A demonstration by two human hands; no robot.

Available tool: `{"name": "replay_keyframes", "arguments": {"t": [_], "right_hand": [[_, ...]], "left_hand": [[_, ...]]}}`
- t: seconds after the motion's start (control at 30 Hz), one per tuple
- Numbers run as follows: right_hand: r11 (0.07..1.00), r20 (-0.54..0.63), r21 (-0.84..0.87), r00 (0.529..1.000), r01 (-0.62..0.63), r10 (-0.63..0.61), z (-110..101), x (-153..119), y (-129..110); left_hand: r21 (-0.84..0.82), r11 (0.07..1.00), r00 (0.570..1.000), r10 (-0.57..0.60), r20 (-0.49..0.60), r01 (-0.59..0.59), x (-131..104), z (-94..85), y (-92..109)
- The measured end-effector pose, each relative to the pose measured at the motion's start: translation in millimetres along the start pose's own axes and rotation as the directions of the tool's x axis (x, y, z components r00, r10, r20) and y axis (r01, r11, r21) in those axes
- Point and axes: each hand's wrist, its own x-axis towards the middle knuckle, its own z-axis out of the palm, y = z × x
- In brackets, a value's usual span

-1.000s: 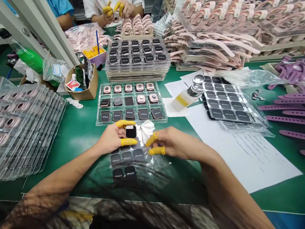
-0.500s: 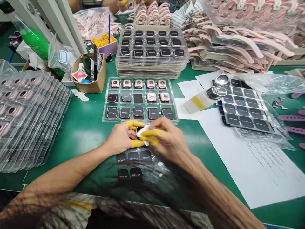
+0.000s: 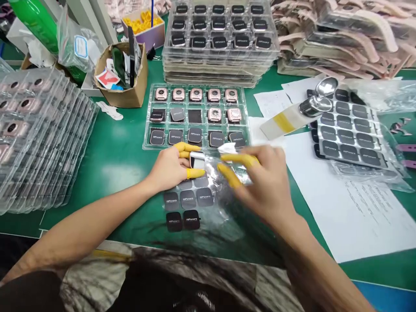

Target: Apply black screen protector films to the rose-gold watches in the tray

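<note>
My left hand (image 3: 173,168), with yellow finger cots, grips a square watch body (image 3: 196,160) by its edges. Its glossy face is turned up and reflects white. To the right, my right hand (image 3: 263,177) is slightly blurred, its yellow-covered fingers apart with nothing between them. Just beyond its fingertips is a crumpled white wipe (image 3: 226,148). Below the watch lies a clear sheet of black square stickers (image 3: 187,198) lettered HiFuture. Past my hands sits a clear tray (image 3: 147,141) holding pink watch bodies and black-covered ones; one middle-row compartment shows only a black pad.
Stacked trays stand at left (image 3: 48,143) and behind (image 3: 214,71). A cardboard box (image 3: 138,89) of odds and ends sits back left. A white dispenser bottle (image 3: 276,125) with a metal top, papers (image 3: 341,216) and a sticker sheet (image 3: 352,130) lie right. Pink straps (image 3: 351,39) are piled behind.
My right hand has moved right, away from the watch, and its fingers have parted from the white wipe. The watch stays in my left hand, its face now uncovered. The view has tilted down.
</note>
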Motion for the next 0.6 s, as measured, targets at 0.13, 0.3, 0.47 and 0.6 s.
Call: {"name": "replay_keyframes", "arguments": {"t": [0.13, 0.3, 0.47, 0.6], "right_hand": [[0.959, 0.241, 0.280, 0.965, 0.034, -0.105, -8, -59, -38], [0.963, 0.190, 0.233, 0.978, -0.134, 0.090, 17, -67, -51], [0.954, 0.044, 0.297, 0.998, -0.049, 0.037, 20, -50, -51], [0.966, 0.041, 0.249, 0.996, 0.066, -0.078, -8, -59, -53]], "left_hand": [[-0.010, 1.000, 0.998, -0.005, 0.056, 0.006, 2, -1.0, 1], [-0.041, 0.999, 0.991, -0.012, 0.133, 0.018, 1, -4.3, 1], [-0.010, 1.000, 0.990, -0.003, 0.138, 0.004, 3, -8.5, -1], [-0.023, 1.000, 0.990, 0.017, 0.137, -0.014, 3, -8.5, -1]]}}
